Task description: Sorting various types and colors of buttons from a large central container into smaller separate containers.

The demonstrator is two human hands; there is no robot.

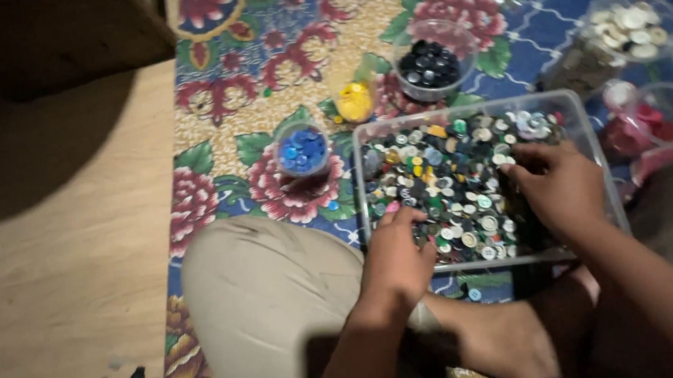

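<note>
On the flowered mat [216, 88], left of the tray, stand a cup of blue buttons [302, 148] and a small heap of yellow buttons [356, 101]. The left hand [396, 259] pinches a pink button [392, 207] at the near-left corner of the clear tray of mixed buttons [459, 182] — best lifted cleanly, without dragging neighbours along. The right hand [555, 185], fingers bent, rakes the pile. The tub of black buttons [431, 63] stands beyond; white and red tubs crowd the right edge.

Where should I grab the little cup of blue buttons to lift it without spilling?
Take the cup of blue buttons around its clear side wall, below the rim, coming from the near left side. It stands upright and open-topped, so a grip from above would press into the buttons. The left hand is nearest; the button tray crowds its right side.
</note>
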